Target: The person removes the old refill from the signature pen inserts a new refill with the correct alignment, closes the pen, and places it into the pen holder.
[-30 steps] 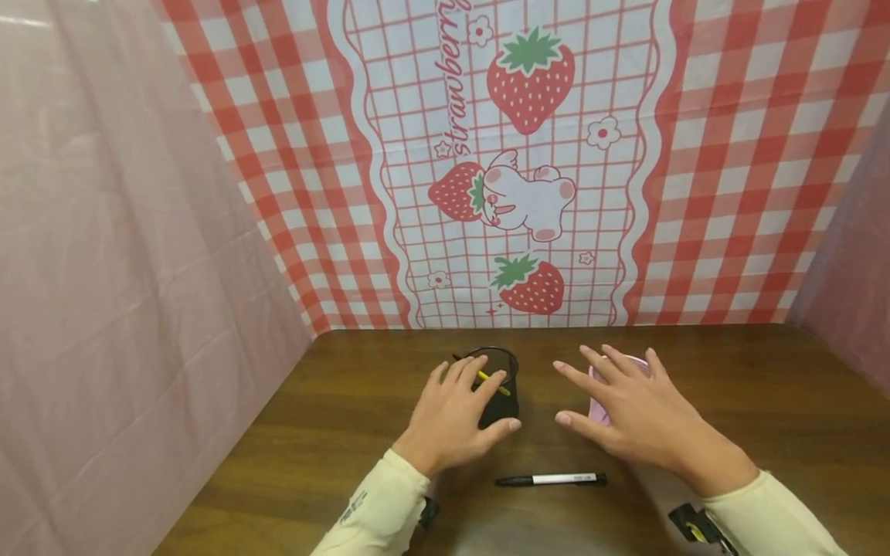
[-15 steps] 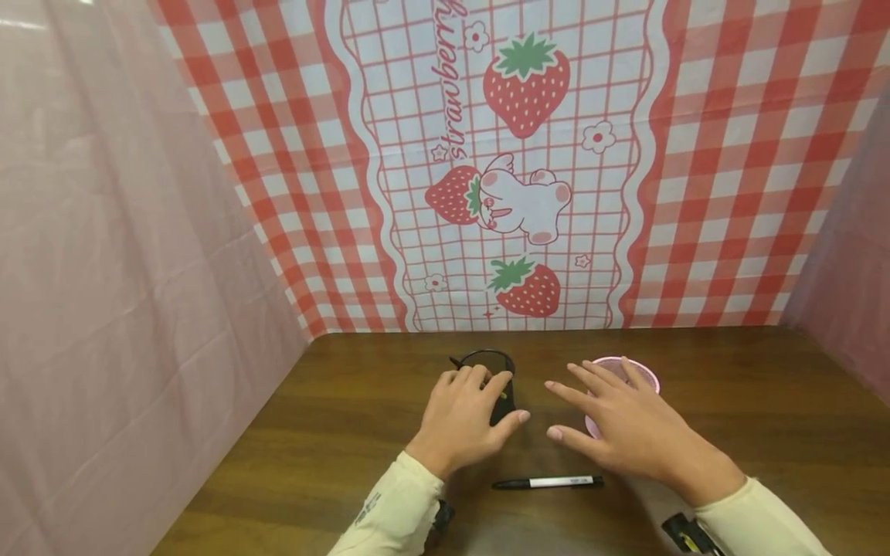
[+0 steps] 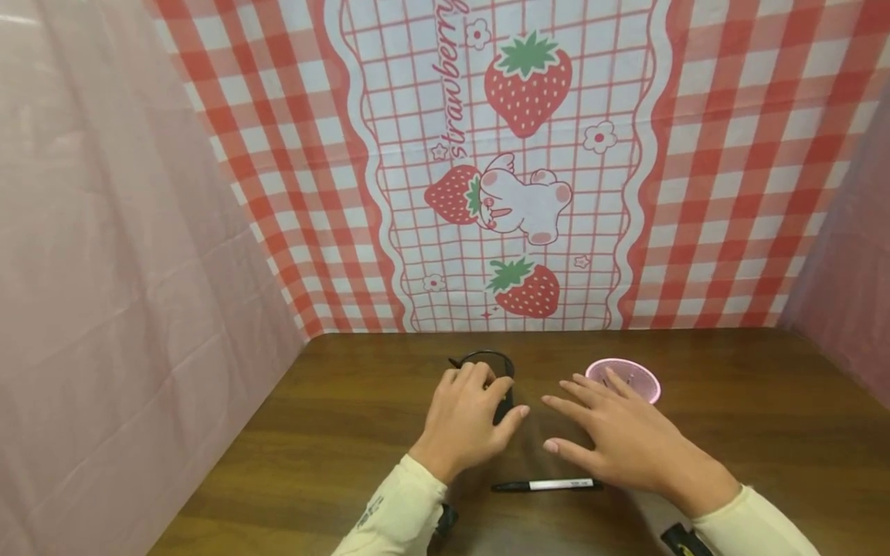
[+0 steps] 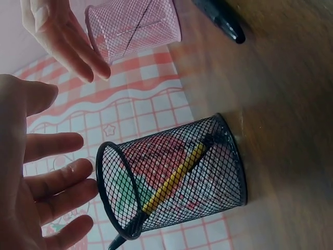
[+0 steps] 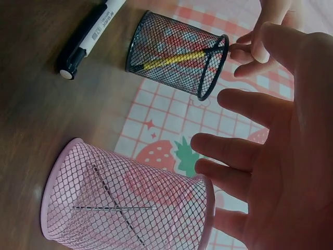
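My left hand (image 3: pixel 464 417) hovers over a black mesh pen cup (image 4: pixel 221 177), its loosely bent fingers right at the rim and holding nothing. A yellow-and-black pen (image 4: pixel 174 179) leans inside that cup, one black end poking past the rim. To the right, my right hand (image 3: pixel 629 436) spreads its fingers by the mouth of a pink mesh pen cup (image 5: pixel 166 182), also holding nothing. Thin dark sticks (image 5: pixel 112 200) lie crossed within the pink cup. Below and between both hands, a white-and-black pen (image 3: pixel 549 485) lies flat on the table.
The brown wooden table (image 3: pixel 334 448) ends at a wall cloth (image 3: pixel 487 232) printed with red checks and strawberries. Pale pink curtains (image 3: pixel 139 293) hang along the left and right sides. Both cups stand upright toward the back of the table.
My left hand has shifted slightly right, covering more of the black cup. My right hand has drawn back a little toward the left, exposing the pink cup's rim. The pen stays put.
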The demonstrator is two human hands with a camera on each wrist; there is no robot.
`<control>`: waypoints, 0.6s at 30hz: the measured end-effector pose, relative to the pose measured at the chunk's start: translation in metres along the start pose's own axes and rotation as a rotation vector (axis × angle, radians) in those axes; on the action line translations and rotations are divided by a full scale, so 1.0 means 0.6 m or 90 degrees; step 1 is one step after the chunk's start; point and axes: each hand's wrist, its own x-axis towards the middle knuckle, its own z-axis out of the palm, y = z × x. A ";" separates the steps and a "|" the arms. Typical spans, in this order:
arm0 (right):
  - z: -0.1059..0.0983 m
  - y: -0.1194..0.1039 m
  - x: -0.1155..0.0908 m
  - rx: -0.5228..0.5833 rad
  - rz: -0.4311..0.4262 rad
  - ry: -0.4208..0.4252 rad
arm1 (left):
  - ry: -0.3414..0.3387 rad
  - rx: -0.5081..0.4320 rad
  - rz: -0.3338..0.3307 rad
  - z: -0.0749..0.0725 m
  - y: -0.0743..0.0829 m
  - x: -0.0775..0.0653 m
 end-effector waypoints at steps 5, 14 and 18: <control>0.002 -0.006 0.002 0.009 -0.015 0.001 | 0.031 0.010 0.020 -0.003 -0.001 0.000; 0.000 -0.008 0.008 0.004 -0.091 0.030 | 0.066 -0.013 0.057 -0.003 0.008 0.001; 0.000 -0.008 0.007 0.003 -0.109 0.022 | 0.050 -0.020 0.055 -0.003 0.012 -0.002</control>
